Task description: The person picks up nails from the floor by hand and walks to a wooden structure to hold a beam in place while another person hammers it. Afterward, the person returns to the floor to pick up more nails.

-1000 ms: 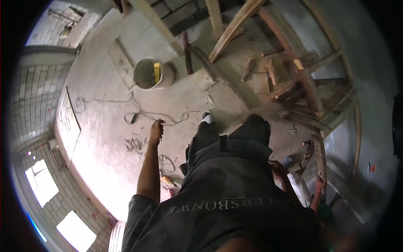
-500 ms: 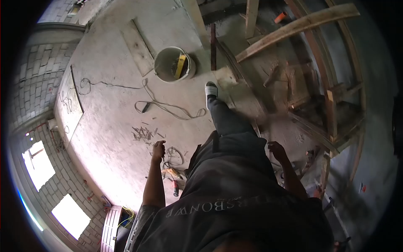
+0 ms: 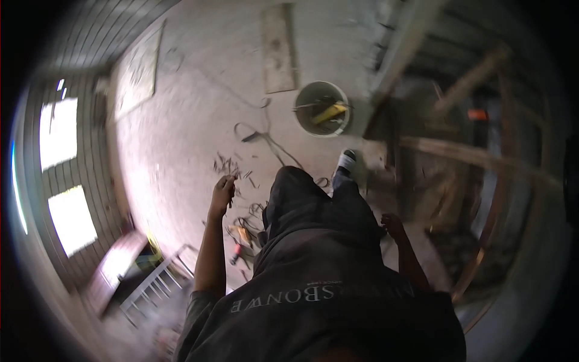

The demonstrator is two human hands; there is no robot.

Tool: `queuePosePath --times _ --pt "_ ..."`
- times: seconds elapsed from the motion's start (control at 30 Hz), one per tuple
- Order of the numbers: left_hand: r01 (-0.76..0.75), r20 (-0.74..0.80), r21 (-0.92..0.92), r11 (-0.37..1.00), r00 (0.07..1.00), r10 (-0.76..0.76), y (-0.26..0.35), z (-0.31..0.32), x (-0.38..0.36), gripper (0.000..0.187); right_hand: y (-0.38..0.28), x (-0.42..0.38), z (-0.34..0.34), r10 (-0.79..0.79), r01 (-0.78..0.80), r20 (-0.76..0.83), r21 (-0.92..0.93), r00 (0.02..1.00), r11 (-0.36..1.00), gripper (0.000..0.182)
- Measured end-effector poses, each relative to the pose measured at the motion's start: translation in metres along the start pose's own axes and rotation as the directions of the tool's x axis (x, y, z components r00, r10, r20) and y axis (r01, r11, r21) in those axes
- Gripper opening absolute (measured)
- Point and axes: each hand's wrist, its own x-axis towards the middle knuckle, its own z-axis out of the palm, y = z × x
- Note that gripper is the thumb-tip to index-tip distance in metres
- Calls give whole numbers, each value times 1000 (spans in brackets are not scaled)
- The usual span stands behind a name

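Note:
My left hand [image 3: 224,192] is closed over the floor beside scattered thin dark pieces [image 3: 227,164]; a small dark bit shows at its fingers, too small to name. At the right side of my body, my right hand [image 3: 392,224] hangs with its fingers loosely curled and slightly apart, and nothing shows in it. Ahead stands a white bucket [image 3: 301,123] with a yellow tool [image 3: 330,113] and dark items inside. An orange and red tool [image 3: 236,254] lies near my left leg, beside a coiled cable.
A plank [image 3: 279,51] lies beyond the bucket. A cable with a dark end [image 3: 251,137] crosses the floor. Blurred timber framing [image 3: 449,149] stands on the right. At lower left are a metal frame [image 3: 158,286] and a tilted panel [image 3: 114,268]. A board [image 3: 140,72] lies far left.
The view has turned, so the bucket and floor items sit further right or shifted. My left knee has come forward. The timber framing is now blurred.

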Motion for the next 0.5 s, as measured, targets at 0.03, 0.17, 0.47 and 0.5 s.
queuePosePath --times 0.03,0.17,0.47,0.5 --pt "22 -29 -79 997 999 -24 -6 -14 -3 21 -40 2 -4 79 -83 -58 -68 995 994 26" --pt "87 -136 -396 914 979 -152 -61 -55 -16 17 -119 42 -41 -39 33 -27 -197 999 980 29" --pt "50 -88 -890 454 957 -277 -143 -116 30 33 -276 133 47 -109 76 -28 -550 994 832 22" --pt "37 -107 -890 455 952 -286 -150 -127 42 34 -275 147 70 -117 121 42 -534 992 837 23"
